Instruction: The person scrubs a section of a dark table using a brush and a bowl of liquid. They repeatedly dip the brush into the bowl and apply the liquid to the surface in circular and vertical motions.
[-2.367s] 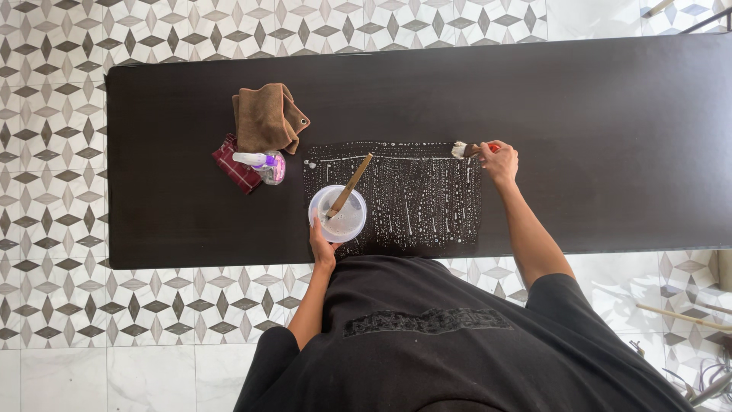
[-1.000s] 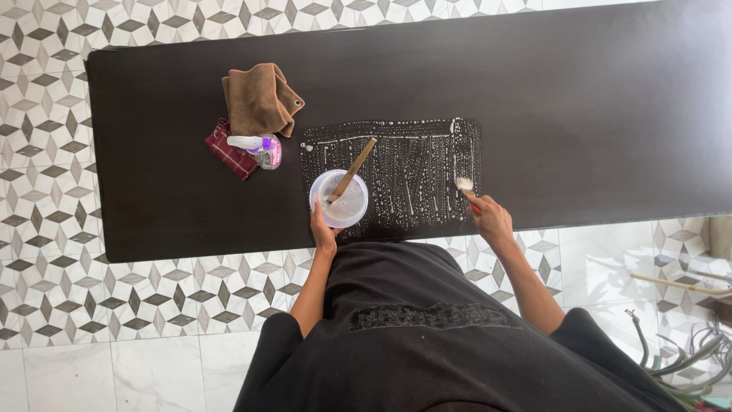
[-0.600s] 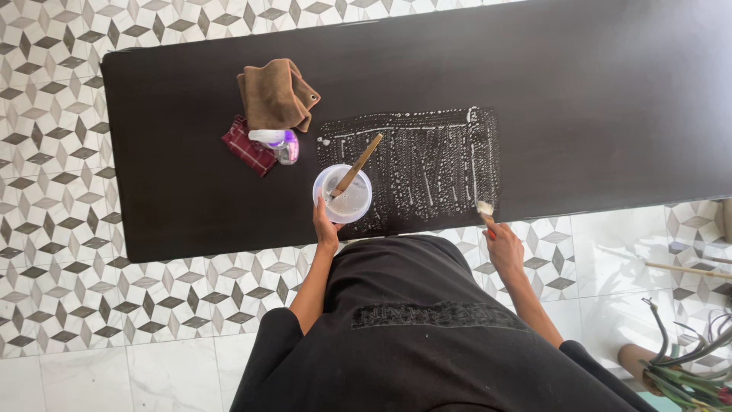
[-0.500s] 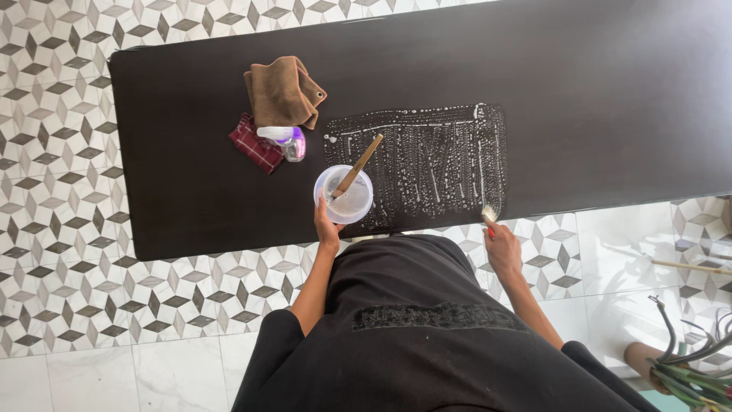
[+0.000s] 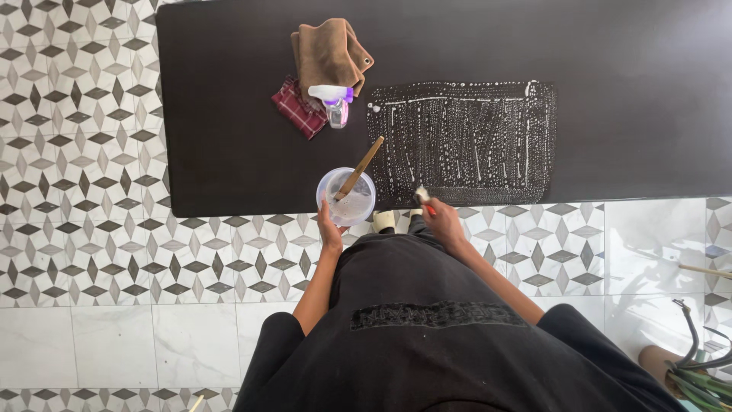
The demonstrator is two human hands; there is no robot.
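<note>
The left hand (image 5: 331, 231) is gripping the cup (image 5: 346, 197) at its 12 o'clock; the right hand (image 5: 444, 222) is pinching a brush (image 5: 422, 197) at its 10 o'clock.

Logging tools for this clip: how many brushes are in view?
2. One brush is held in the right hand at the table's near edge; the wooden-handled brush stands in the clear cup held by the left hand. None seem hidden.

head cam | high above the person, facing straight down | far off | dark table (image 5: 229, 152) and tiled floor (image 5: 91, 252) framed
</note>
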